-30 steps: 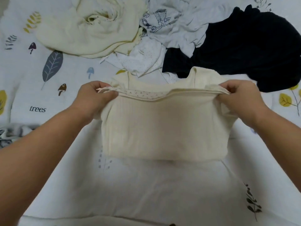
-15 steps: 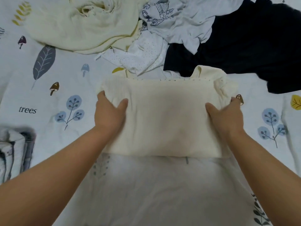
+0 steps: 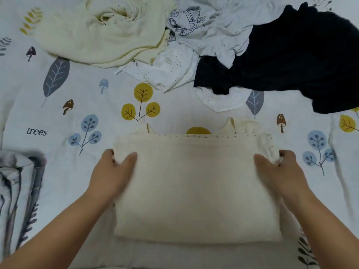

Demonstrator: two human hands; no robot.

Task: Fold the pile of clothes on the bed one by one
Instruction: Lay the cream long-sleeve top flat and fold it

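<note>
Cream garment (image 3: 194, 183), folded on bed (image 3: 58, 171), gripped by left hand (image 3: 112, 171) and right hand (image 3: 279, 171).

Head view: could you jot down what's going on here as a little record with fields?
Garment in hand: cream top, folded flat on the bedsheet
Left hand: grips the top's left edge, thumb on top
Right hand: grips the top's right edge, thumb on top
Unfolded pile, far side: pale yellow garment, white cartoon-print shirt, white dotted garment, dark navy garment
Left edge: folded grey-and-white fabric
</note>
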